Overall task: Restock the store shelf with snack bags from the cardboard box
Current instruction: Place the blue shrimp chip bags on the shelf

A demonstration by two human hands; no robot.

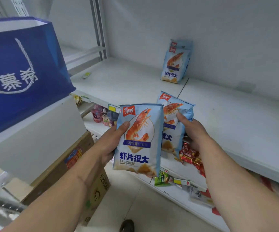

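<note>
My left hand (113,139) grips a light-blue shrimp-chip bag (139,141) by its left edge, thumb across the front. My right hand (194,133) holds a second identical bag (172,124) just behind it, thumb on its front. Both bags are upright in front of the white shelf (219,118). At the back of that shelf, against the wall, stand two or more of the same bags (175,64), one behind another. The cardboard box (65,164) sits low at my left, partly hidden by my left forearm.
A blue paper bag (18,72) with white lettering stands on a white surface at the left. Lower shelves hold red candy packs (190,158), a green packet (162,179) and small bottles (102,116). A metal upright (98,27) bounds the shelf's left end.
</note>
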